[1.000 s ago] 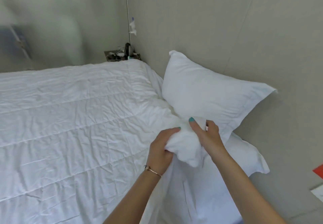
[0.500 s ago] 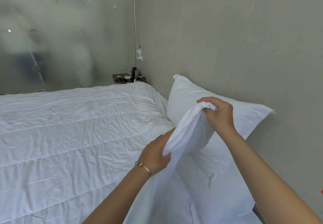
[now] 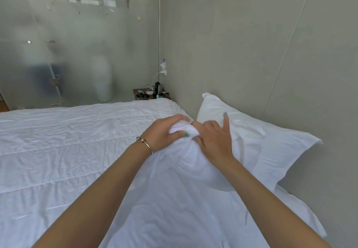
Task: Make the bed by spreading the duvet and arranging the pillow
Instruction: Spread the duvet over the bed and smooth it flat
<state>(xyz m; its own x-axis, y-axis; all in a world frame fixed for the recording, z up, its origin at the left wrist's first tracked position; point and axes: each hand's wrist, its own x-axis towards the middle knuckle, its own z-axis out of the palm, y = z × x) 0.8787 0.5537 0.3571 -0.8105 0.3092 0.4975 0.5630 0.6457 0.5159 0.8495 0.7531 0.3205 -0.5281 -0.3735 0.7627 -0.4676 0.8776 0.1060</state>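
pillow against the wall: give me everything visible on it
The pillow is white, in a plain cloth case with a flat flanged border that ends in pointed corners. It looks soft and lightly creased. It leans tilted against the grey wall at the head of the bed, beside the duvet. Its lower near part is hidden behind the bunched white fabric that the left hand and right hand grip. Whether the raised right finger touches it is unclear.
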